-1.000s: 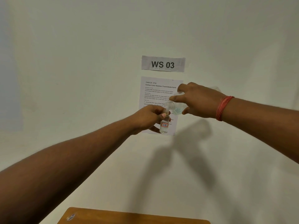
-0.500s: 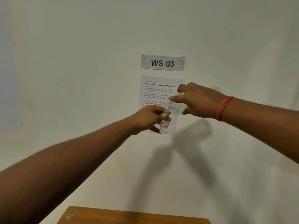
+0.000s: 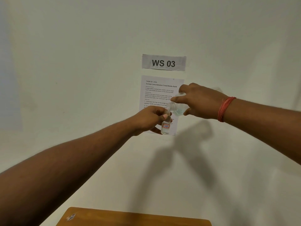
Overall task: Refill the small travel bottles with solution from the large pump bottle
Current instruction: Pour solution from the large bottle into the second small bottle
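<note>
A small clear travel bottle [image 3: 165,127] with a red-framed label reading "17B" is held upright in my left hand [image 3: 150,119], gripped near its top. My right hand [image 3: 201,101] holds a larger clear bottle [image 3: 176,108] tipped on its side, its open threaded neck pointing left and down, right above the small bottle's mouth. Pale bluish liquid lies in the large bottle's lower part. A little clear liquid sits at the bottom of the small bottle. Both are held up in the air before the wall. No pump head is visible.
Behind the hands, a printed task sheet [image 3: 160,90] and a "WS 03" sign [image 3: 163,62] are stuck on the pale wall. The far edge of a wooden table [image 3: 133,216] shows at the bottom of the frame. A red thread band [image 3: 224,108] wraps my right wrist.
Both hands and both bottles have stayed almost still, holding the same pouring pose. The view has shifted very slightly.
</note>
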Demonstrator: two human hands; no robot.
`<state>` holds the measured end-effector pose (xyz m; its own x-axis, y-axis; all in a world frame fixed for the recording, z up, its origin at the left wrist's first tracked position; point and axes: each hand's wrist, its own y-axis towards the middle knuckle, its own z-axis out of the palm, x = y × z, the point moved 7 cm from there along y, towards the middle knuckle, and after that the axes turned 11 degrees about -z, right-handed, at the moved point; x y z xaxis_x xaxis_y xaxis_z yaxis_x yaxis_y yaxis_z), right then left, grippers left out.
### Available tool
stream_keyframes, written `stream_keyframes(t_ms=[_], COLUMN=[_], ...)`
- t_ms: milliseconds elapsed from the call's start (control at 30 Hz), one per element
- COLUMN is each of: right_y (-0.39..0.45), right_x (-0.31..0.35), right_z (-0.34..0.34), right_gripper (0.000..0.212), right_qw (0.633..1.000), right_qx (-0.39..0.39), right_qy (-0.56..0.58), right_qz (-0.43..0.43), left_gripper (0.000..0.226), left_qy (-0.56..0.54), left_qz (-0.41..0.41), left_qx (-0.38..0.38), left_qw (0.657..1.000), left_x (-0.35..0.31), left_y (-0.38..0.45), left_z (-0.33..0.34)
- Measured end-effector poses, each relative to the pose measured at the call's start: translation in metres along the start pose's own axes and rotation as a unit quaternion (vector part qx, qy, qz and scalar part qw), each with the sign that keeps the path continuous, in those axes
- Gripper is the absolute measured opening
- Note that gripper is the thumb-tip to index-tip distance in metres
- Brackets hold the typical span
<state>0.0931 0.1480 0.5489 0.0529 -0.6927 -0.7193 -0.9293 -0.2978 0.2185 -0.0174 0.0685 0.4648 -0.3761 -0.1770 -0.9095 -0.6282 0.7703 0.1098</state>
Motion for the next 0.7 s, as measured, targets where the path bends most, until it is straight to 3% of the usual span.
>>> stream_keyframes(t_ms=[700], right_y=[0.004], right_x=[-0.004], right_z=[0.013], right_gripper=[0.069], right_qw=[1.0], right_qx=[-0.012], right_qy=[0.005], right_qz=[-0.011], left_gripper=[0.02], left_qy=[-0.01], left_qz=[-0.002], left_qx=[0.002], left_qw=[1.0], left_x=[0.004], left_y=[0.0], left_z=[0.001])
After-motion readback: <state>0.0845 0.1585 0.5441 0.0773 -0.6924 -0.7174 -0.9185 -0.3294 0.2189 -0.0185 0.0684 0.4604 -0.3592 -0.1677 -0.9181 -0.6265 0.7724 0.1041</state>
